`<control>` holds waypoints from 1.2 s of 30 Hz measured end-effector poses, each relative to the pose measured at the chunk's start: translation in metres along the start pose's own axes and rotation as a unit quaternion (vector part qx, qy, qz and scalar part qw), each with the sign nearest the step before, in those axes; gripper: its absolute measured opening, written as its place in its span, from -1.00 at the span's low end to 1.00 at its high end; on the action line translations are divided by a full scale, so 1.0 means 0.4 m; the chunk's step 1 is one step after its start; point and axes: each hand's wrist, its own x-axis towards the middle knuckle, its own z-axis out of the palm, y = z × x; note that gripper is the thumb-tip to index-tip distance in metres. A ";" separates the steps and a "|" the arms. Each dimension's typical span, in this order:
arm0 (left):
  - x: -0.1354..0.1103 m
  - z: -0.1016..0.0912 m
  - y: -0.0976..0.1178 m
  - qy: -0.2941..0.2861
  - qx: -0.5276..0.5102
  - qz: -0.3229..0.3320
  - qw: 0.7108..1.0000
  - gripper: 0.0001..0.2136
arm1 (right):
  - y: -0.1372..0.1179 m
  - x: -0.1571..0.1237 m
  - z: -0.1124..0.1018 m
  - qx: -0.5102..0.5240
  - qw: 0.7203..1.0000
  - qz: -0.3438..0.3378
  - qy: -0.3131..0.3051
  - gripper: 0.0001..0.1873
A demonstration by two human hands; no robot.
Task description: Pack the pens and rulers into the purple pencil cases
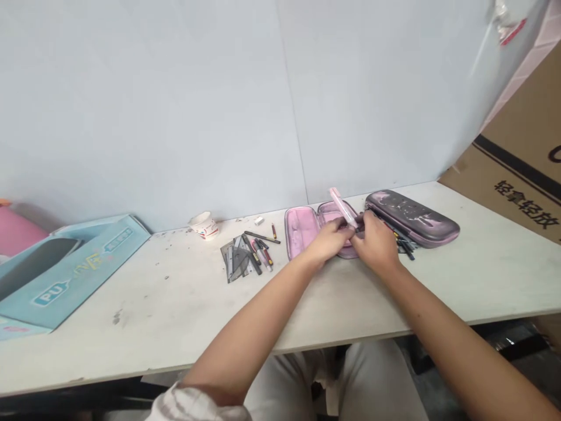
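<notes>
An open pencil case point(304, 229) with a pink lining lies on the table, its two halves spread apart. Over its right half, my left hand point(331, 241) and my right hand point(376, 241) come together, fingers closed round the lower end of a pink pen point(343, 207). The pen tilts upward, its top leaning to the left. My fingers hide its lower tip and part of the case. Beside my right hand rests a second, closed pencil case point(412, 217), dark with pink edges. Several dark pens point(407, 247) stick out next to it.
Left of the open case lie transparent rulers point(235, 257), several pens point(263, 252), a short pencil point(274, 231) and a white eraser point(259, 220). A paper cup point(204, 225) stands near the wall. A light-blue box point(92, 266) is at far left, a cardboard box point(517, 169) at right.
</notes>
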 end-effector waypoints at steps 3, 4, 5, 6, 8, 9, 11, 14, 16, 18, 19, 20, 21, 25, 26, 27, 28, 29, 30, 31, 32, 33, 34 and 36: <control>0.050 0.050 -0.022 -0.007 0.209 -0.036 0.977 -0.67 | 0.057 0.002 0.002 -0.081 0.996 0.011 -0.019 -0.69; 0.062 0.059 -0.029 -0.003 0.285 -0.052 0.957 -0.63 | 0.066 0.002 0.005 -0.099 0.995 0.013 -0.027 -0.68; 0.072 0.065 -0.034 -0.001 0.351 -0.064 0.934 -0.59 | 0.071 0.002 0.009 -0.113 0.993 0.014 -0.033 -0.67; 0.079 0.069 -0.040 -0.001 0.403 -0.072 0.912 -0.56 | 0.072 0.002 0.012 -0.125 0.991 0.014 -0.038 -0.68; 0.085 0.071 -0.050 -0.004 0.461 -0.071 0.884 -0.52 | 0.069 0.002 0.018 -0.138 0.989 0.010 -0.044 -0.70; 0.085 0.070 -0.055 -0.004 0.471 -0.064 0.880 -0.51 | 0.067 0.001 0.020 -0.140 0.989 0.006 -0.046 -0.71; 0.076 0.063 -0.063 0.006 0.473 -0.048 0.880 -0.52 | 0.065 -0.002 0.023 -0.141 0.989 -0.008 -0.052 -0.70; 0.043 0.039 -0.062 0.026 0.463 -0.022 0.886 -0.57 | 0.068 -0.011 0.023 -0.144 0.987 -0.028 -0.060 -0.65; 0.010 0.012 -0.053 0.020 0.455 0.006 0.890 -0.62 | 0.071 -0.020 0.024 -0.146 0.987 -0.035 -0.058 -0.64; -0.028 -0.030 -0.038 0.011 0.449 0.045 0.892 -0.66 | 0.073 -0.030 0.028 -0.146 0.987 -0.043 -0.048 -0.66; -0.047 -0.057 -0.030 0.012 0.449 0.065 0.891 -0.68 | 0.074 -0.035 0.031 -0.146 0.987 -0.050 -0.040 -0.67; -0.067 -0.090 -0.023 0.018 0.453 0.080 0.888 -0.69 | 0.074 -0.041 0.034 -0.145 0.987 -0.059 -0.031 -0.68; -0.086 -0.127 -0.019 0.031 0.459 0.088 0.884 -0.70 | 0.075 -0.046 0.037 -0.145 0.987 -0.071 -0.020 -0.69; -0.161 -0.309 -0.035 0.142 0.501 0.045 0.852 -0.73 | 0.065 -0.061 0.046 -0.135 0.981 -0.136 0.014 -0.73; -0.178 -0.354 -0.049 0.177 0.508 0.029 0.843 -0.73 | 0.055 -0.062 0.047 -0.132 0.979 -0.153 0.017 -0.74; -0.194 -0.394 -0.066 0.206 0.513 0.015 0.833 -0.73 | 0.038 -0.064 0.048 -0.129 0.977 -0.171 0.016 -0.74; -0.208 -0.428 -0.085 0.224 0.520 0.003 0.824 -0.73 | 0.014 -0.066 0.050 -0.125 0.974 -0.190 0.009 -0.75; -0.220 -0.455 -0.104 0.232 0.529 -0.010 0.816 -0.74 | -0.018 -0.069 0.054 -0.119 0.971 -0.209 -0.002 -0.75; -0.229 -0.474 -0.122 0.233 0.537 -0.023 0.810 -0.74 | -0.056 -0.073 0.060 -0.110 0.967 -0.230 -0.018 -0.76; -0.235 -0.487 -0.138 0.232 0.545 -0.033 0.805 -0.75 | -0.100 -0.079 0.068 -0.096 0.963 -0.251 -0.039 -0.77; -0.238 -0.495 -0.150 0.230 0.552 -0.038 0.800 -0.75 | -0.147 -0.086 0.080 -0.082 0.957 -0.272 -0.060 -0.77; -0.240 -0.497 -0.160 0.230 0.558 -0.041 0.796 -0.76 | -0.195 -0.093 0.095 -0.072 0.951 -0.291 -0.077 -0.77; -0.239 -0.497 -0.166 0.231 0.563 -0.041 0.792 -0.76 | -0.241 -0.099 0.113 -0.066 0.943 -0.313 -0.091 -0.78; -0.237 -0.491 -0.172 0.233 0.572 -0.041 0.785 -0.76 | -0.320 -0.109 0.154 -0.065 0.927 -0.353 -0.109 -0.77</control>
